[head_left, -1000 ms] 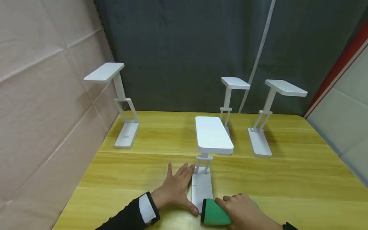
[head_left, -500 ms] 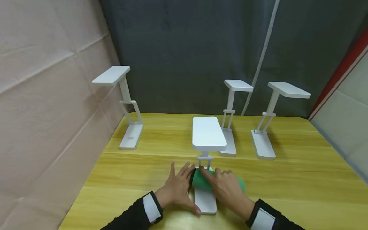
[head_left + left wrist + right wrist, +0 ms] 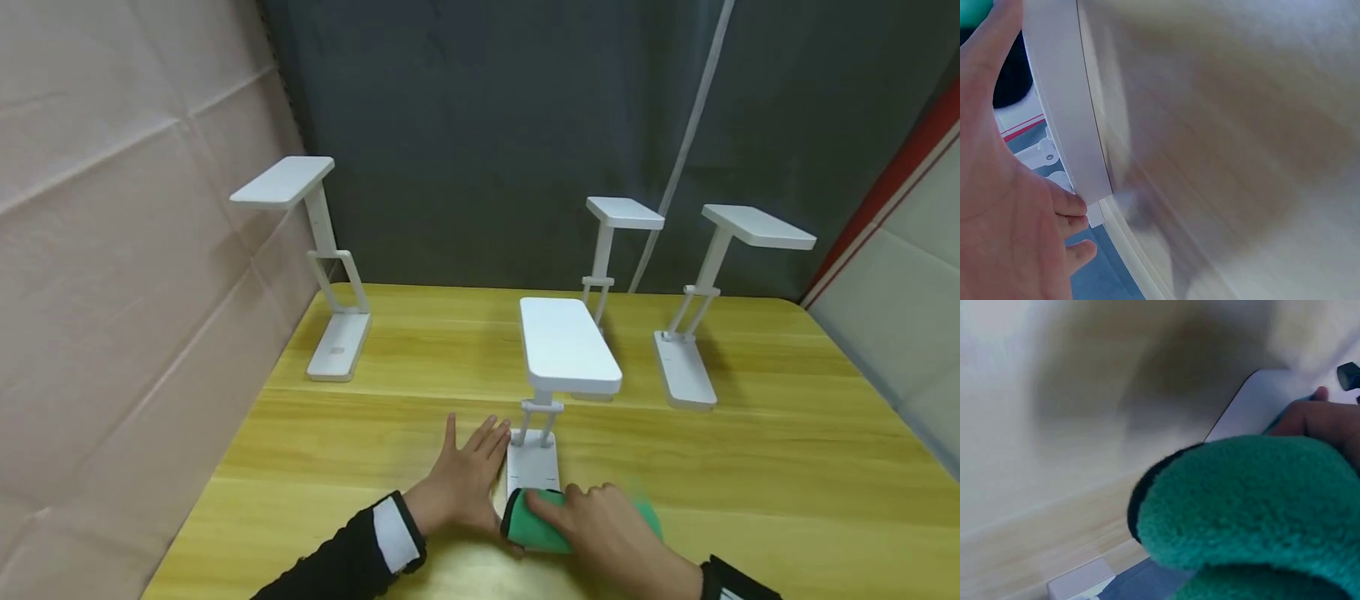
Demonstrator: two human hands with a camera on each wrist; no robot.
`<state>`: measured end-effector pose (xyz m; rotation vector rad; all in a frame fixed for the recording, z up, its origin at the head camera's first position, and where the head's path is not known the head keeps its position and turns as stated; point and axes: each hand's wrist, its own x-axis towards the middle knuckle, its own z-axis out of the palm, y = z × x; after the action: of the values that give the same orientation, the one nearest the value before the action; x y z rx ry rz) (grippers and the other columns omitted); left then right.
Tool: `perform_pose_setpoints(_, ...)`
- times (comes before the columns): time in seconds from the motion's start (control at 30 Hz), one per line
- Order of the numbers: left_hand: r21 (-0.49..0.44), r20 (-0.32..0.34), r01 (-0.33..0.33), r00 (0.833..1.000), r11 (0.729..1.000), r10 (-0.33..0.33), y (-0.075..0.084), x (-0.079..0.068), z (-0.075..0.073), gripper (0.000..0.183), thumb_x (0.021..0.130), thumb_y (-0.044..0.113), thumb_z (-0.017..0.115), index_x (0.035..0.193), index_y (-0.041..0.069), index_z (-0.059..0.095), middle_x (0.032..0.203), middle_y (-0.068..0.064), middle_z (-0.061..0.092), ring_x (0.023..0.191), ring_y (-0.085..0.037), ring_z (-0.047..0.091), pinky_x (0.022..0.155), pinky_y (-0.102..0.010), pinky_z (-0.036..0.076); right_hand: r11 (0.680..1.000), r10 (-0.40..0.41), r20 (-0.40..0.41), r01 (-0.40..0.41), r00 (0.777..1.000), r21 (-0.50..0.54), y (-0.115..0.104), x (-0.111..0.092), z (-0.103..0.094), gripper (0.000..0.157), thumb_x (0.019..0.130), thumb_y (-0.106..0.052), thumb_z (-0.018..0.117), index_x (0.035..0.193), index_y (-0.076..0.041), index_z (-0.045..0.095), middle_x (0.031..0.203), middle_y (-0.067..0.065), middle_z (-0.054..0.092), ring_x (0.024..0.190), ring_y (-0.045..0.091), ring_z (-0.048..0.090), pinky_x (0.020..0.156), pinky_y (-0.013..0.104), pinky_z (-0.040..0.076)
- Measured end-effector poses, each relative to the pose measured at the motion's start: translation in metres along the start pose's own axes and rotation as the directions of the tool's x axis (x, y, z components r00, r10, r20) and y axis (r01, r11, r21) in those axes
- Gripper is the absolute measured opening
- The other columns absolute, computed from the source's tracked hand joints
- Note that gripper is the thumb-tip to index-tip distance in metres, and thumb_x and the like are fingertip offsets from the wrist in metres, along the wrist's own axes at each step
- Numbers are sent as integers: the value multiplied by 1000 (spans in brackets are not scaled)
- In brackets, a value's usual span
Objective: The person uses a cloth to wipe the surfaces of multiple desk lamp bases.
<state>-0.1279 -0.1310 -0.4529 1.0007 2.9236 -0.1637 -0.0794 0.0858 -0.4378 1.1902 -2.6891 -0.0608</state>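
Observation:
A white folding desk lamp [image 3: 570, 343] stands unfolded in front of me, its flat head raised over its base [image 3: 533, 465]. My left hand [image 3: 467, 482] lies along the base's left side, fingers straight and spread, fingertips touching the edge. The left wrist view shows those fingers against the side of the base [image 3: 1063, 106]. In my right hand [image 3: 615, 533] is a green cloth [image 3: 534, 527] with a black edge, pressed onto the near end of the base, which it covers. Fuzzy green cloth [image 3: 1241, 500] fills much of the right wrist view.
Similar white lamps stand farther back: one at the left [image 3: 285, 182], one behind the nearest lamp [image 3: 626, 212], another at the right [image 3: 759, 227]. The yellow wood-grain table [image 3: 337, 467] ends at a dark curtain [image 3: 465, 150]. A pale sheet [image 3: 135, 292] hangs at the left.
My right hand wiped the cloth from the base's near end up to the lamp's hinge, then back toward me. The left hand has stayed beside the base. The lamp's head has shifted slightly.

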Motion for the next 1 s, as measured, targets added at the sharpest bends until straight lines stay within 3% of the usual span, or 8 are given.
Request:
perform_pose_setpoints(0.17, 43, 25, 13, 1000, 999, -14, -1, 0, -3, 129, 55, 90, 56, 150, 6, 30, 156, -5, 23, 143, -23, 17, 105, -67, 14, 973, -54, 131, 23, 990, 231, 2, -12, -8, 51, 73, -44, 79, 115, -28, 57, 65, -7, 53, 48, 2, 40, 43, 20, 34)
perform_pose_setpoints(0.27, 10, 33, 14, 999, 1000, -15, -1, -1, -4, 130, 54, 90, 57, 150, 6, 29, 156, -5, 23, 143, -23, 17, 105, -67, 13, 949, -39, 186, -22, 982, 316, 8, -10, -14, 55, 73, -42, 80, 121, -25, 60, 72, -9, 59, 55, 2, 47, 49, 22, 40)
perform_pose_setpoints(0.37, -61, 41, 12, 999, 998, -10, -2, -1, -4, 131, 54, 89, 59, 150, 5, 27, 157, -7, 22, 144, -24, 16, 105, -69, 8, 966, 52, 134, -84, 990, 244, 19, -1, -15, 63, 66, -29, 85, 124, -20, 61, 76, -2, 63, 56, 8, 52, 48, 26, 43)
perform_pose_setpoints(0.47, -110, 53, 15, 999, 994, -9, -1, -1, -4, 133, 53, 89, 59, 151, 5, 24, 157, -7, 19, 144, -24, 13, 105, -69, 4, 992, 129, -18, -129, 992, 11, 30, 9, -8, 70, 60, -21, 86, 125, -19, 60, 71, 7, 61, 50, 16, 52, 43, 30, 43)
perform_pose_setpoints(0.53, -103, 58, 17, 998, 995, -11, 1, 0, -4, 133, 54, 89, 58, 151, 5, 24, 157, -7, 19, 144, -24, 13, 105, -69, 4, 981, 139, -90, -150, 986, -126, 36, 13, 2, 68, 61, -22, 85, 124, -22, 60, 68, 8, 60, 46, 19, 51, 41, 31, 42)
perform_pose_setpoints(0.6, -88, 68, 21, 998, 996, -15, 2, 0, -3, 133, 54, 90, 57, 151, 6, 24, 157, -6, 18, 144, -23, 13, 105, -69, 4, 970, 139, -108, -158, 984, -186, 38, 13, 10, 63, 65, -19, 82, 124, -22, 59, 67, 9, 60, 44, 18, 50, 40, 30, 41)
perform_pose_setpoints(0.7, -70, 71, 22, 997, 997, -17, 4, 0, 0, 132, 54, 91, 55, 151, 7, 25, 157, -5, 18, 144, -22, 13, 105, -69, 6, 976, 144, -90, -156, 985, -153, 35, 7, 18, 58, 66, -18, 81, 120, -22, 61, 67, 7, 61, 42, 15, 47, 38, 28, 39)
perform_pose_setpoints(1.0, -48, 38, 21, 999, 999, -19, 0, 1, 0, 134, 53, 92, 54, 151, 6, 25, 157, -7, 19, 144, -23, 15, 105, -69, 8, 985, 127, 24, -129, 992, 115, 19, -19, 12, 62, 63, -23, 80, 121, -22, 60, 68, -1, 57, 46, 7, 40, 41, 26, 36)
